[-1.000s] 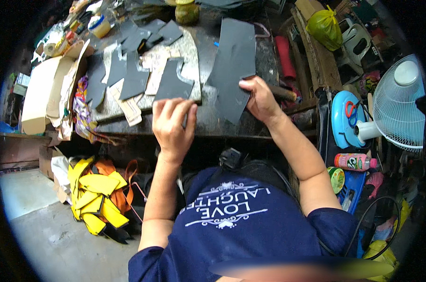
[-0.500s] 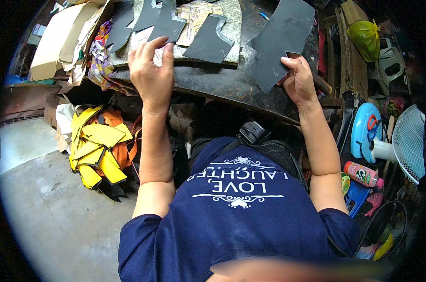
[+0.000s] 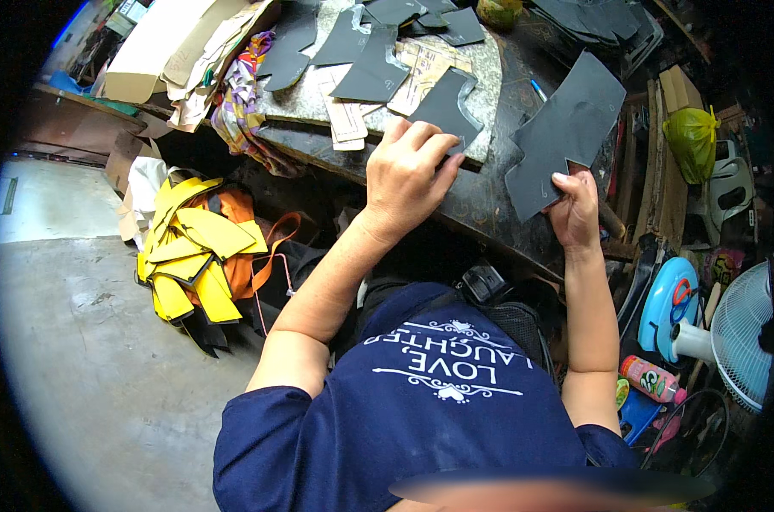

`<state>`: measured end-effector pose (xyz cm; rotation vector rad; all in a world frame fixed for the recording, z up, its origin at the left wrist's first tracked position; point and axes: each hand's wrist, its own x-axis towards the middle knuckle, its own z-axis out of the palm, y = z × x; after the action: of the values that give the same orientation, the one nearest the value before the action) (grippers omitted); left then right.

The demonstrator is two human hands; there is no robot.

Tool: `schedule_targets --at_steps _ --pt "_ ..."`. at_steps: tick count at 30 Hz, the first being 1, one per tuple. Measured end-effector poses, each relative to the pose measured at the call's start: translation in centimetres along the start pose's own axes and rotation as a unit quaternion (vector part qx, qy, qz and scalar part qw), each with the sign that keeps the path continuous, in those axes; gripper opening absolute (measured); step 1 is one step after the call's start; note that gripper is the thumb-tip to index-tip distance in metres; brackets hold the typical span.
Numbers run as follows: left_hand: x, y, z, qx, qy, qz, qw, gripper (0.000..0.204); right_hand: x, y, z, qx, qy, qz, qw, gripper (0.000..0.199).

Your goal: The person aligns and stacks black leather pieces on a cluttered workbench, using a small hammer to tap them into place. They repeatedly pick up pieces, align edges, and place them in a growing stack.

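My right hand (image 3: 577,212) pinches the lower edge of a large black flat sheet (image 3: 566,132) with notched edges, thumb on top, holding it over the dark table. Fingers curled and thumb close to them, my left hand (image 3: 411,175) is at the near edge of a smaller black cut piece (image 3: 445,104). That piece has a curved notch with a pale rim and lies on a speckled board (image 3: 487,94). The left fingertips partly cover its edge. Beside it on the board lie another black cut piece (image 3: 374,68) and tan printed paper (image 3: 347,124).
More black sheets (image 3: 587,17) are stacked at the table's far right, with a blue pen (image 3: 538,90) nearer. Cardboard (image 3: 152,51) and patterned cloth (image 3: 237,111) flank the board's left. Yellow pieces (image 3: 216,235) lie in a heap on the floor. A fan (image 3: 741,333) stands at right.
My left hand has moved right and down to the near edge of the smaller black piece, its fingers closing. My right hand still holds the large sheet. The view has turned and shifted.
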<state>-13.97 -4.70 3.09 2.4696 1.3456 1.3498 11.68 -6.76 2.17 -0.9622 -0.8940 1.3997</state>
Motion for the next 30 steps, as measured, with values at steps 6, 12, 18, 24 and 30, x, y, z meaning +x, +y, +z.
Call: schedule_targets --at_steps 6,12,18,24,30 --pt "2.2 -4.1 -0.4 0.109 0.022 -0.019 0.994 0.026 0.1 -0.1 -0.3 -0.002 -0.044 -0.009 0.999 0.035" --pt "5.8 -11.2 -0.4 0.226 -0.026 -0.111 0.967 0.054 0.1 -0.1 0.4 -0.013 -0.024 0.007 1.0 0.036" --pt "6.4 -11.9 0.5 0.217 -0.1 -0.158 0.958 0.061 0.2 -0.2 0.2 0.024 -0.045 0.02 0.998 0.038" --pt "6.7 -11.8 0.2 0.184 -0.098 -0.158 0.965 0.063 0.1 -0.2 0.3 0.011 -0.047 0.006 0.999 0.041" --pt "6.9 -10.7 0.1 0.122 -0.054 -0.152 0.979 0.064 -0.1 -0.2 0.3 0.022 -0.027 -0.011 0.999 0.048"
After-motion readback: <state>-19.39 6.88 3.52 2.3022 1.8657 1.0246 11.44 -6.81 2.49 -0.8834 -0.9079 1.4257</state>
